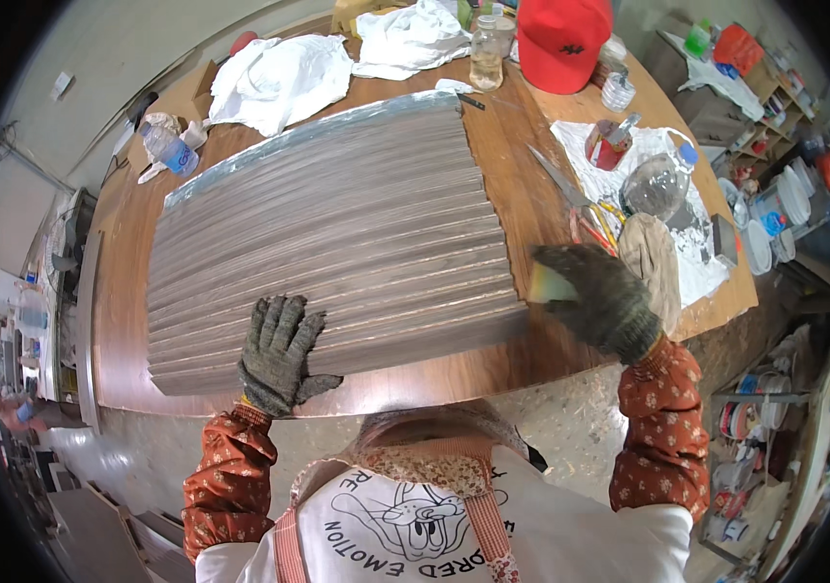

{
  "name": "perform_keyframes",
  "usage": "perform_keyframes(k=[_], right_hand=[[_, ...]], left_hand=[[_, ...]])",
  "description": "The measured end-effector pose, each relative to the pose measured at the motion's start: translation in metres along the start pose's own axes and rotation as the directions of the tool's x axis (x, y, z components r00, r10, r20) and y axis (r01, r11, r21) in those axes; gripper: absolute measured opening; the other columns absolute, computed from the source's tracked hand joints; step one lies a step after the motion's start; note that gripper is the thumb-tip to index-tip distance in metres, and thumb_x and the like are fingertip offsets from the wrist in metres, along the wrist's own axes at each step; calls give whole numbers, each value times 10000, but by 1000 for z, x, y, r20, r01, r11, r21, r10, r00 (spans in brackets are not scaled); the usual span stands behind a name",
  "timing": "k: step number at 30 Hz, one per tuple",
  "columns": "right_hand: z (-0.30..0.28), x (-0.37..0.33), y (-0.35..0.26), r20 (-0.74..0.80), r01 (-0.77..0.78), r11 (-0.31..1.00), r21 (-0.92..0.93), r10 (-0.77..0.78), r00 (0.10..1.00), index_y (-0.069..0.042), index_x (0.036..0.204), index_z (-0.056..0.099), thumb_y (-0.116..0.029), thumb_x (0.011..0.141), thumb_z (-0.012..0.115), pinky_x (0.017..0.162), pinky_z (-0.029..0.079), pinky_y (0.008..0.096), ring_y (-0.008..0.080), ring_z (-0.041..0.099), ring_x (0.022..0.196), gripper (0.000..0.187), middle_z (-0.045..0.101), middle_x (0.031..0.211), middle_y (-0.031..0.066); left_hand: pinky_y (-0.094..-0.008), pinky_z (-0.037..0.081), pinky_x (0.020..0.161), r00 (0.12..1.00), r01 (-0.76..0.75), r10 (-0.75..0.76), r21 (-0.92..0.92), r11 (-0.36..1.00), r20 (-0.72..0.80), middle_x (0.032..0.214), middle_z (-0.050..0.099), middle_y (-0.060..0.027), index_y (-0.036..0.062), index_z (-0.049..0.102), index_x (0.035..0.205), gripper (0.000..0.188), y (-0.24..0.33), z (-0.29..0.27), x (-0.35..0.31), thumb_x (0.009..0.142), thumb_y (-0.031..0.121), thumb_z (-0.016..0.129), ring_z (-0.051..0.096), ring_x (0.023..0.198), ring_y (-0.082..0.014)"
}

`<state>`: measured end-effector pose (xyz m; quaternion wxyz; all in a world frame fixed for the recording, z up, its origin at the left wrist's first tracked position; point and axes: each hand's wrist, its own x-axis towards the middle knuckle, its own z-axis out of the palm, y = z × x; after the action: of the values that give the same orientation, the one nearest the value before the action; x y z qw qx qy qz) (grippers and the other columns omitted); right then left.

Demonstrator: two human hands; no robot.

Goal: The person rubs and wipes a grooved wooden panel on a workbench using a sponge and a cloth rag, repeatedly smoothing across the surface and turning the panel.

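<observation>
A ribbed grey-brown wood-grain panel (327, 233) lies across the wooden table, with a pale bluish strip along its far edge. My left hand (281, 352), in a dark knitted glove, rests flat on the panel's near edge with its fingers spread. Beyond the panel's right end is my right hand (604, 299), gloved the same way and somewhat blurred. Its fingers are closed round a pale yellow-green sponge (552, 285), which sits close to the panel's right edge. Part of the sponge is hidden by the glove.
On the table's right, a white cloth (701, 262) bears a clear jug (658, 187), a red cup (608, 146) and a rag (650, 257). Scissors (558, 175) lie beside it. Farther back are a glass jar (486, 58), a red cap (562, 44) and white bags (282, 80). A bottle (171, 151) stands far left.
</observation>
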<state>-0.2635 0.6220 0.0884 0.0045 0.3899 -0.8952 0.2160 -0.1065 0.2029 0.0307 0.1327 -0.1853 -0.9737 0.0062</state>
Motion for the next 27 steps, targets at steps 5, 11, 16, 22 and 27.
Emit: perform_keyframes(k=[5,11,16,22,27], right_hand=[[28,18,-41,-121,43,983,177,-22,992,-140,1387,537,-230,855,674,955,509,473,341,594,1138,556,605,1276,134],[59,41,-60,-96,256,952,169,-243,965,-161,1318,590,-100,787,751,905,549,398,307,636,1071,558,619,1247,113],[9,8,-7,-17,60,996,-71,-61,998,-134,1263,637,-93,742,792,896,560,402,304,630,1086,545,639,1211,99],[50,30,-31,-110,268,963,15,-265,958,-130,1291,623,-111,738,777,915,556,407,308,623,1118,574,645,1205,105],[29,18,-8,23,127,990,53,-129,991,-114,1311,605,-96,721,786,964,534,413,319,614,1157,618,640,1236,115]], left_hand=[[-601,244,1175,1000,13,-14,29,999,25,1492,425,-196,115,503,1424,902,-2,3,-3,787,747,601,358,1414,-400],[-592,244,1182,1000,16,-16,33,999,19,1491,425,-191,127,496,1433,907,-1,4,-3,778,745,602,356,1415,-398],[-594,246,1180,999,38,-39,19,999,21,1471,444,-195,123,504,1422,897,-2,1,-7,777,737,609,371,1400,-407],[-598,246,1178,1000,22,-22,-5,1000,9,1467,447,-204,117,510,1416,898,-3,4,-2,773,734,618,362,1407,-411],[-596,240,1181,999,30,-30,7,1000,12,1483,431,-209,104,499,1428,913,-2,1,-8,789,750,587,353,1417,-410]])
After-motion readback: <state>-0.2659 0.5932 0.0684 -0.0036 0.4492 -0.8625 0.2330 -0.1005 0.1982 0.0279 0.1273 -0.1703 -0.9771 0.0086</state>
